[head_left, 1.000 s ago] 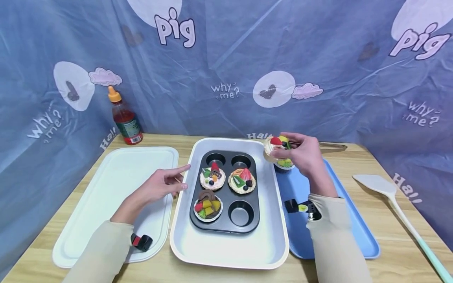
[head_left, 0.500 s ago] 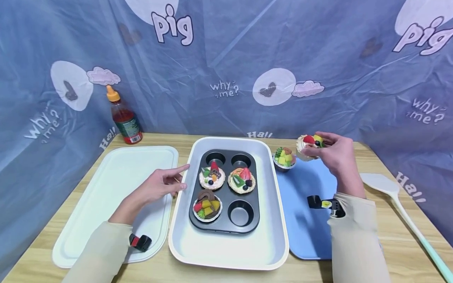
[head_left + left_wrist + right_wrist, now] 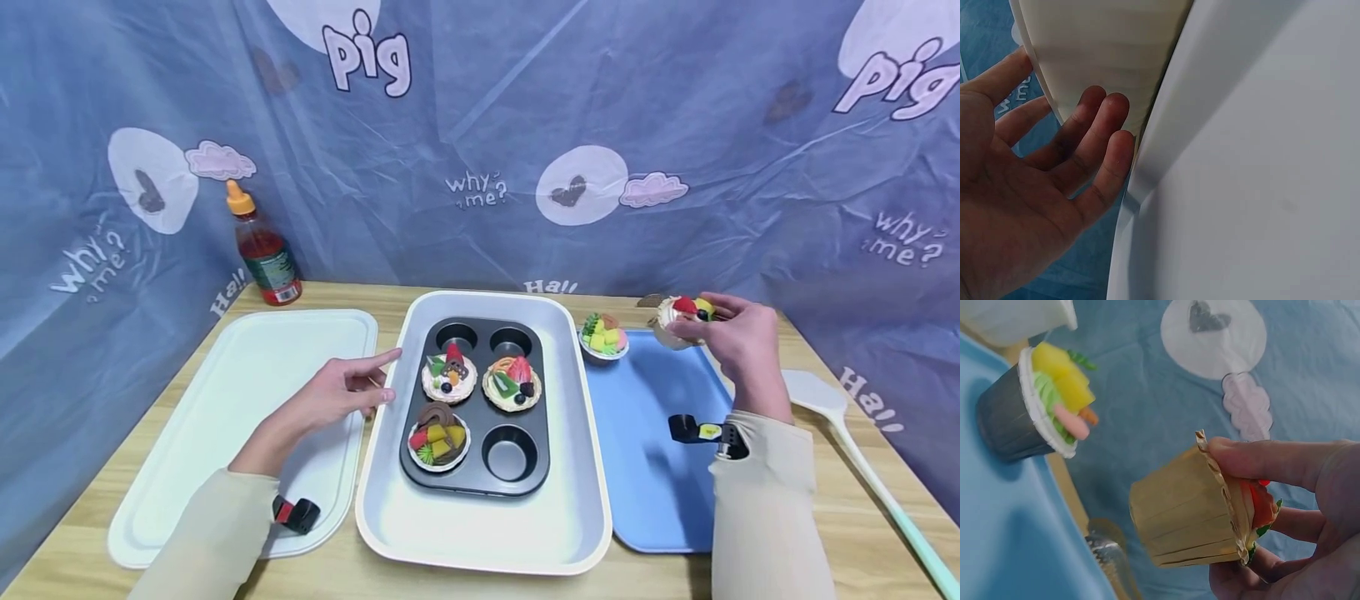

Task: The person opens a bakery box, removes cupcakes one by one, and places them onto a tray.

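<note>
Pinched by the right hand [image 3: 738, 340], the fruit-topped cupcake in a pleated tan paper cup [image 3: 1179, 512] is being held near the far edge of the blue plastic tray [image 3: 637, 408], seeming light, its crushable topping best avoided for the stiffer rim [image 3: 1227, 506].

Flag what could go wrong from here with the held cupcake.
The right hand pinches the held cupcake near its rim, so the fruit topping might get squashed. Swinging it left could knock the dark-cupped cupcake at the far-left corner of the blue tray. The left hand touches the deep white tray; a bump could jolt the muffin tin.
</note>
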`<state>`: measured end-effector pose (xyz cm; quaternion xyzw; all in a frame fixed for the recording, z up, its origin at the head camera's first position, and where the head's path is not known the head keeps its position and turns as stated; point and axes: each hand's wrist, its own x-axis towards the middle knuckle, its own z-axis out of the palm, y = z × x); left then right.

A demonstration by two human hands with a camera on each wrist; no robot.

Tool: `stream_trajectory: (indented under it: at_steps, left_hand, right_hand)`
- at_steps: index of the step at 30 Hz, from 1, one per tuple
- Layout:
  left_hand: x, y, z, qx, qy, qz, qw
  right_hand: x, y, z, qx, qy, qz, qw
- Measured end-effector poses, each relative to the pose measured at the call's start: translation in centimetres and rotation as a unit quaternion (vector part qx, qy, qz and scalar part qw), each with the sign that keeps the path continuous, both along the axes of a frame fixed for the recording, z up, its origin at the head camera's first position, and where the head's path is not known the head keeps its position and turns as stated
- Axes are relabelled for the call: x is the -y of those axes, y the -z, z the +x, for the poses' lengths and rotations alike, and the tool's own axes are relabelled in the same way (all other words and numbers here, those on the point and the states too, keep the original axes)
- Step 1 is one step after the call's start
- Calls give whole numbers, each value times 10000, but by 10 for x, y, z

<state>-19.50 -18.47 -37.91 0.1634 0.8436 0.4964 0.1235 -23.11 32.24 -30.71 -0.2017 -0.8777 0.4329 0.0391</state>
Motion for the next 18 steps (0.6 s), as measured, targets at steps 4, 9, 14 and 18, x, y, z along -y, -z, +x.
stream_trajectory:
  at_steps: [4, 9, 14, 18]
  left_hand:
    - [0, 0, -1, -76, 42, 38, 10000]
    - [-1, -1, 0, -115, 64, 41, 9999]
    - [-1, 1, 0, -136, 97, 94, 9998]
    - [0, 5, 0, -297, 149, 160, 9993]
  right_hand:
    - [-4, 10, -4, 14, 61, -6, 10000]
    - [-7, 22, -9, 85, 162, -110, 9998]
    - [-7, 32, -13, 106, 105, -139, 9998]
    - [-7, 39, -16, 136, 27, -8, 9999]
